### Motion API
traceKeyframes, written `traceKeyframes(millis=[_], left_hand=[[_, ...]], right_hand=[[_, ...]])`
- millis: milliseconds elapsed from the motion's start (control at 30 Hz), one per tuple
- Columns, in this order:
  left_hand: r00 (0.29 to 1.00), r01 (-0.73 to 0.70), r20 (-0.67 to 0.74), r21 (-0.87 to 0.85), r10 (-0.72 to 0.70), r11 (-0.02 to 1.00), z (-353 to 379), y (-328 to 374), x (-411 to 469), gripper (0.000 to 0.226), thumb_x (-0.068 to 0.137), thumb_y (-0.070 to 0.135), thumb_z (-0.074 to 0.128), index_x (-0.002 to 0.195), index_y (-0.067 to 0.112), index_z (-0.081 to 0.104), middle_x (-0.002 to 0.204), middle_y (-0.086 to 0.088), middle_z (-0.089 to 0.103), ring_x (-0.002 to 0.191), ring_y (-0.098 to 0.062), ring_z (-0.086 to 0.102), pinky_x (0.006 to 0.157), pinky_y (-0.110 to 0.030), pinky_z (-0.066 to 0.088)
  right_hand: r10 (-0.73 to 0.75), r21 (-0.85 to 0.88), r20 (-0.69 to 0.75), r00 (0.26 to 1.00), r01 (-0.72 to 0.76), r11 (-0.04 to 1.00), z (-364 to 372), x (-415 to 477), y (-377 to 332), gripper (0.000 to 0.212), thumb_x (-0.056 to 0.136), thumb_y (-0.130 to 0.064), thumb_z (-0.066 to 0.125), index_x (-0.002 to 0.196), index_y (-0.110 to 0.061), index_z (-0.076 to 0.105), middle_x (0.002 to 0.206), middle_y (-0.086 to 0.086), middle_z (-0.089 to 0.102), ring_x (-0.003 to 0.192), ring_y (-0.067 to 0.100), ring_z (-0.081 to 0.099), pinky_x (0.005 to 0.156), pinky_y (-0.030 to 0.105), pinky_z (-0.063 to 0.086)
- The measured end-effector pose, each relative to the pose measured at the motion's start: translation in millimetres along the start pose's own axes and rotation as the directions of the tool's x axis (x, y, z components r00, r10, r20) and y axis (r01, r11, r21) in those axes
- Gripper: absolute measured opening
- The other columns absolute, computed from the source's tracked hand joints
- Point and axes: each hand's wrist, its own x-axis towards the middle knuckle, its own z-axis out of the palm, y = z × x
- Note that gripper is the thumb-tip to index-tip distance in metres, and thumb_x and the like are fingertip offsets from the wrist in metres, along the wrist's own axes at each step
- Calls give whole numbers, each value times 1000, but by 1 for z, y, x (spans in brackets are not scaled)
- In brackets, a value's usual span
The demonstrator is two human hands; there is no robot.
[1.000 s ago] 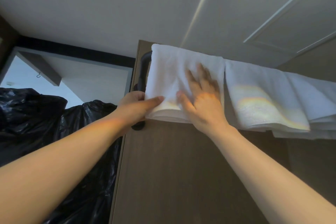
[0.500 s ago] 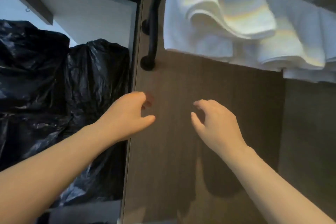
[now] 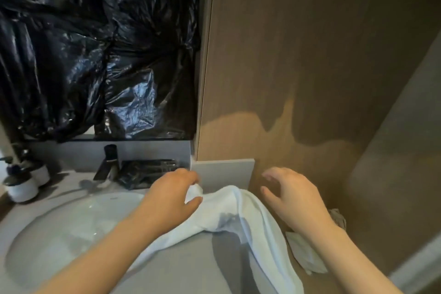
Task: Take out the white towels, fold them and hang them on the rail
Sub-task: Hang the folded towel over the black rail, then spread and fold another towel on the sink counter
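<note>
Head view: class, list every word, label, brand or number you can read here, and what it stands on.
None can be read.
A tiny mark on the rim of the washbasin is too small and blurred to read.
The black packet behind it shows no legible print.

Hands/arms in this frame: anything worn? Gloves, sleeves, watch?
Nothing worn. The left hand and right hand are bare, with no gloves, and no sleeves or cuffs show anywhere up to the frame edge. No watch, band or ring shows, though the picture is slightly blurred.
</note>
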Motion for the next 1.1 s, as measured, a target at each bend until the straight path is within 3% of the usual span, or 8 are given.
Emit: traceKeyframes(millis=[133, 300, 467, 600, 700, 833, 967, 1100], left_hand=[[991, 116, 72, -105, -109, 988, 44, -17, -34, 34, 90, 40, 60, 121, 29, 57, 123, 13, 58, 109, -7, 55, 89, -18, 41], [959, 277, 116, -199, -258, 940, 86, -25, -57, 28, 87, 34, 65, 114, 26, 61, 116, 11, 61, 102, -7, 58, 81, -15, 39], [918, 394, 175, -285, -357, 874, 123, -19, -64, 23, 88, 34, 64, 109, 25, 61, 109, 9, 61, 95, -5, 56, 81, -17, 40], [865, 501, 194, -326, -463, 801, 143, -16, -63, 20, 85, 29, 69, 104, 26, 62, 105, 8, 63, 95, -8, 60, 89, -27, 48], [850, 527, 183, -323, -495, 786, 154, -12, -55, 22, 85, 30, 70, 105, 25, 62, 102, 9, 63, 92, -7, 60, 88, -30, 52], [826, 563, 197, -292, -528, 773, 170, -9, -39, 22, 87, 34, 68, 107, 26, 61, 103, 12, 62, 93, -4, 59, 84, -24, 51], [791, 612, 203, -269, -577, 744, 184, -3, -28, 20, 88, 34, 67, 105, 25, 62, 101, 12, 62, 92, -5, 59, 85, -25, 53], [760, 649, 250, -246, -600, 720, 201, -4, -22, 22, 88, 33, 68, 108, 26, 62, 102, 12, 62, 93, -5, 60, 87, -29, 54]], right_hand=[[34, 11, 105, 994, -36, 999, 41, -26, 7, 32, 92, -42, 59, 122, -34, 61, 118, -17, 63, 104, 3, 59, 84, 17, 46], [101, 73, 198, 975, -117, 990, 82, -44, 20, 33, 91, -42, 60, 123, -36, 61, 121, -19, 63, 103, 1, 60, 82, 13, 45], [137, 173, 304, 943, -196, 965, 122, -45, 31, 29, 92, -38, 61, 122, -34, 61, 117, -15, 65, 98, 3, 59, 81, 14, 43], [150, 256, 376, 914, -258, 932, 147, -40, 46, 27, 94, -33, 60, 120, -30, 62, 114, -14, 65, 99, 4, 60, 81, 15, 44], [140, 290, 441, 886, -289, 913, 160, -36, 63, 21, 94, -33, 60, 114, -31, 62, 107, -15, 64, 98, 4, 60, 78, 16, 49], [120, 297, 497, 859, -299, 907, 175, -21, 88, 16, 94, -36, 59, 110, -36, 60, 104, -17, 63, 92, 2, 59, 71, 7, 41], [91, 289, 529, 844, -279, 916, 184, 1, 103, 15, 95, -36, 59, 109, -32, 60, 107, -12, 65, 96, 7, 62, 82, 19, 48], [74, 285, 548, 833, -269, 920, 191, 14, 114, 14, 94, -29, 59, 108, -28, 61, 107, -11, 65, 99, 10, 62, 77, 21, 46]])
